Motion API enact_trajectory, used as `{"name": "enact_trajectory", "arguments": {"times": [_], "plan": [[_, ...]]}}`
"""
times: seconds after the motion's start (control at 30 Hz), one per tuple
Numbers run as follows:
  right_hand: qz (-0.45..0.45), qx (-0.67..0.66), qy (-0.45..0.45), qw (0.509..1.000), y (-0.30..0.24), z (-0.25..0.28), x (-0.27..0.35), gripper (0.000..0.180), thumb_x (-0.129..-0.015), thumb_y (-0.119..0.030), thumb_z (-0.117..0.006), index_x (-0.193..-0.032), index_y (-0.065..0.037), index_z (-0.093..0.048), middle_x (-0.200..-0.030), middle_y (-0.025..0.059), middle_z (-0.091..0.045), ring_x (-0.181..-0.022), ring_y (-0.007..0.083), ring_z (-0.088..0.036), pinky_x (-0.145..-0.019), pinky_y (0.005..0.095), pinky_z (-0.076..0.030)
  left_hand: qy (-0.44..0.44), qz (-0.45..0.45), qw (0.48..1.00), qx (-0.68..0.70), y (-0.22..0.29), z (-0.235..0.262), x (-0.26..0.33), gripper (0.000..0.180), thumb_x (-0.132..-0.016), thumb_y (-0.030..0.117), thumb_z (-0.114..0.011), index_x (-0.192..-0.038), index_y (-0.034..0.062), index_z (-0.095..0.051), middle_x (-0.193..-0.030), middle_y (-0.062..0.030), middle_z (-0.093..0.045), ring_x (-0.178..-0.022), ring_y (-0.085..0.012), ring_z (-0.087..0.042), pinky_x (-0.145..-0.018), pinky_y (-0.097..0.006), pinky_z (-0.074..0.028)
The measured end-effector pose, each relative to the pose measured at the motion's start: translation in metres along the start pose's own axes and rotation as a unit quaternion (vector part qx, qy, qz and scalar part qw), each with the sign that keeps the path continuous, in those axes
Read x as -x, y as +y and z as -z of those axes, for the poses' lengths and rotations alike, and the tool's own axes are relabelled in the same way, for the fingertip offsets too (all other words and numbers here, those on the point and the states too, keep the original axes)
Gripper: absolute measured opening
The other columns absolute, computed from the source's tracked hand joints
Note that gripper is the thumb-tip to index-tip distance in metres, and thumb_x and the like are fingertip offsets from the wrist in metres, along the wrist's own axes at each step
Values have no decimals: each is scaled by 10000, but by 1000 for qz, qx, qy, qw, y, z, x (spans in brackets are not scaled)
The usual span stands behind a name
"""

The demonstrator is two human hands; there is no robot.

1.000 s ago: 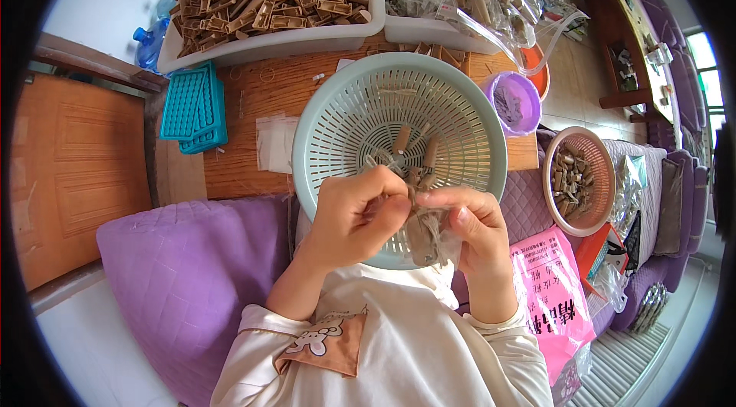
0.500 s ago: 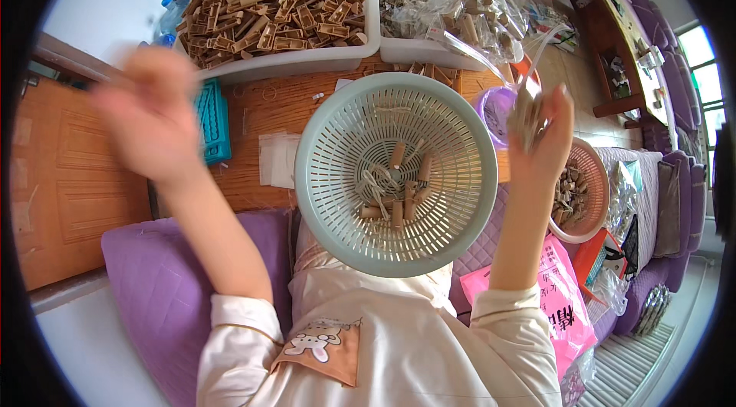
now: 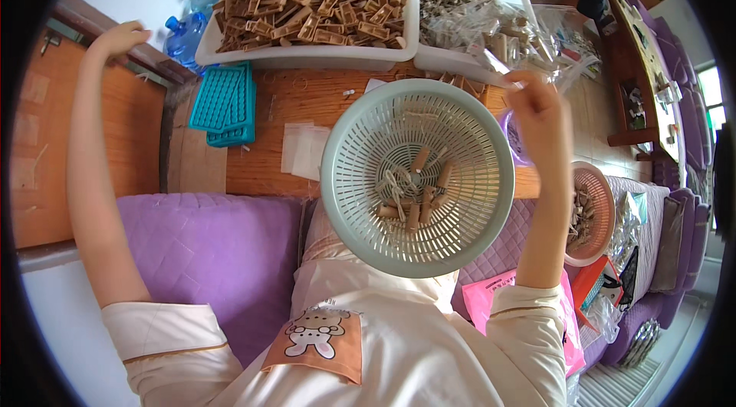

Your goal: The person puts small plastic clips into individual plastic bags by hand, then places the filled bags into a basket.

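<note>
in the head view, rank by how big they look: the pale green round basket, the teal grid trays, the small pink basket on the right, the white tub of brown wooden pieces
1. white tub of brown wooden pieces and pale green round basket: look about alike, and the basket is nearer the camera, so no ranking
2. teal grid trays
3. small pink basket, partly behind the right forearm

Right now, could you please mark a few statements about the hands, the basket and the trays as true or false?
1. The round pale green basket holds a few small wooden pieces. True.
2. The left hand rests inside the basket. False: it is raised far to the left, near the wooden ledge.
3. The right hand is up beside the basket's right rim. True.
4. The white tray of brown wooden pieces is empty. False: it is heaped full.
5. A teal grid piece lies on the wooden table. True.
</note>
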State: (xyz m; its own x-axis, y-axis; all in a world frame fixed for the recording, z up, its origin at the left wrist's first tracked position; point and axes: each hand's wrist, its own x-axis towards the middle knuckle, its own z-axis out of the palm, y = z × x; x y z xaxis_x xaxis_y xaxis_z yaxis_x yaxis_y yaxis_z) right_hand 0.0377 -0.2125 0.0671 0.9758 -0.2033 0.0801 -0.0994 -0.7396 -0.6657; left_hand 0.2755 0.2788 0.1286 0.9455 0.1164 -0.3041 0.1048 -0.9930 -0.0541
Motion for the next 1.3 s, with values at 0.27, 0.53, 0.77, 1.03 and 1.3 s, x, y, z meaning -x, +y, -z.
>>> {"name": "enact_trajectory", "arguments": {"times": [0.27, 0.53, 0.77, 1.03, 1.3], "plan": [[372, 414, -200, 806, 46, -124, 17, 174, -694, -99, -563, -865, -97, -593, -938, 66, -482, -888, 230, -514, -739, 366, -455, -14, -258, 964, 57, 148, -7, 32, 482, -830, 418, -495, -1185, 92, -477, -1079, -87, -528, -949, -179, -501, -777, -302, -404], [143, -122, -249, 950, 38, -85, 1, 165, -870, -171, -461, -980, -49, -472, -878, 77, -514, -802, 204, -551, -709, 308, -465, -26, -470, 819, 327, 236, -120, 111, 429, -888, 384, -419, -1203, 95, -452, -1083, -100, -573, -910, -199, -574, -766, -331, -456], [-56, -571, -277, 771, 26, -44, 26, 421, -890, -407, -402, -1008, -3, -393, -605, 51, -433, -527, 136, -451, -487, 239, -392, -194, -474, 733, 448, 257, -184, 186, 326, -859, 242, -520, -1151, 100, -493, -1024, -90, -576, -878, -181, -578, -742, -304, -453], [-49, -691, -382, 612, 26, -35, 40, 436, -885, -423, -410, -969, 4, -415, -525, 23, -372, -392, 104, -354, -370, 212, -304, -106, -463, 697, 537, 253, -201, 199, 252, -820, 231, -573, -1034, 97, -571, -803, -34, -555, -695, -100, -531, -636, -240, -434], [-20, -674, -397, 622, 24, -31, 50, 436, -877, -426, -428, -935, 6, -421, -525, 27, -385, -402, 89, -355, -375, 200, -286, -203, -403, 695, 560, 243, -188, 228, 159, -761, 146, -630, -893, 58, -623, -700, -50, -632, -553, -99, -579, -522, -216, -453]]}}
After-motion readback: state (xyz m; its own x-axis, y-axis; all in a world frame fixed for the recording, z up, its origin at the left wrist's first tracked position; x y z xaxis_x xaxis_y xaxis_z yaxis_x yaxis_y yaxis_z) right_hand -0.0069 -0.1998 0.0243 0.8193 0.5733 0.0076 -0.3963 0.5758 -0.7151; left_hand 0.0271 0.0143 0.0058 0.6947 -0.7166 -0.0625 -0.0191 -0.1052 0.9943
